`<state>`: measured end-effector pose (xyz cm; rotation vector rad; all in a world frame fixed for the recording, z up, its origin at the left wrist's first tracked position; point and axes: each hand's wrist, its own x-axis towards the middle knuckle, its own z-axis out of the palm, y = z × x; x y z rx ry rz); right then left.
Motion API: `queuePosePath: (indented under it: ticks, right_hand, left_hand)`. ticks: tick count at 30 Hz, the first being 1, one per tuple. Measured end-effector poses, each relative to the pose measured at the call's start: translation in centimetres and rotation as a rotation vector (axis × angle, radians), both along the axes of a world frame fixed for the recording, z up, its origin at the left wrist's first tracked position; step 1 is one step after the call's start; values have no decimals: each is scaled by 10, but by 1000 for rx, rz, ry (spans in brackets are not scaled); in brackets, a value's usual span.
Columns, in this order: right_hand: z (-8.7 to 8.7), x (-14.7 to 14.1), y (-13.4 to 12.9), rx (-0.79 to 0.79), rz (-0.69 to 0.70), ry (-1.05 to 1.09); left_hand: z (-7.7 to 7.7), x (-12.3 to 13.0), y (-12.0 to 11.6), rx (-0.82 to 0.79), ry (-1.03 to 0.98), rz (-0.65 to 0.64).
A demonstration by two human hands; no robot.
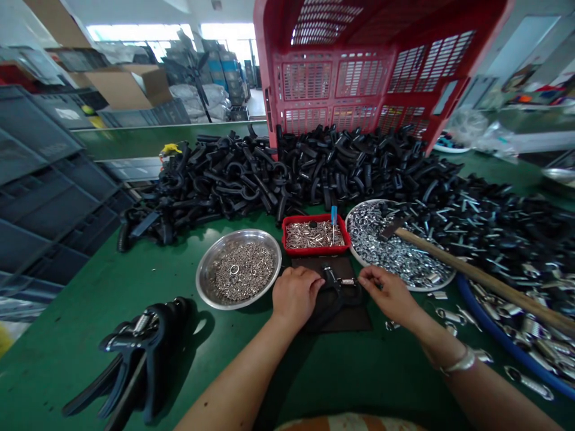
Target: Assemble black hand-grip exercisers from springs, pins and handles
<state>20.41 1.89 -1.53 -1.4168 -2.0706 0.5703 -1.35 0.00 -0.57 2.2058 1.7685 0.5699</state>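
A black plastic clamp part [330,302] lies on a dark square pad [354,320] in front of me, with a metal spring [347,282] at its upper right. My left hand [296,293] is at the clamp's left side, thumb and fingertips pinched together; what is between them is too small to make out. On the other side, my right hand [389,293] is just right of the spring, its thumb and forefinger close together, and whatever they hold is too small to name. Just behind the pad sits a red tray [287,248] of metal pins with a blue-handled tool [333,216].
A steel bowl [201,286] of small metal parts stands left. Assembled clamps [148,347] lie front left. At right are a white plate [442,286] of metal parts, a hammer [476,272] and a blue-rimmed container [494,340] of springs. Behind, black parts [242,173] pile before a red crate [265,78].
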Motion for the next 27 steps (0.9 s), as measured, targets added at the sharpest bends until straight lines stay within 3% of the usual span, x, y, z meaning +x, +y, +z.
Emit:
queuePosePath:
  ticks: [7, 16, 22, 27]
  right_hand:
    - [-1, -3, -3, 161, 28, -192]
    - [-3, -6, -10, 349, 109, -606]
    - [-1, 6, -6, 405, 250, -547]
    - [-7, 6, -12, 383, 233, -300]
  left_hand:
    - [1, 0, 0, 1, 31, -2]
    - [2, 1, -1, 10, 13, -22]
    - [7, 4, -1, 35, -86, -77]
    - [14, 12, 3, 40, -130, -204]
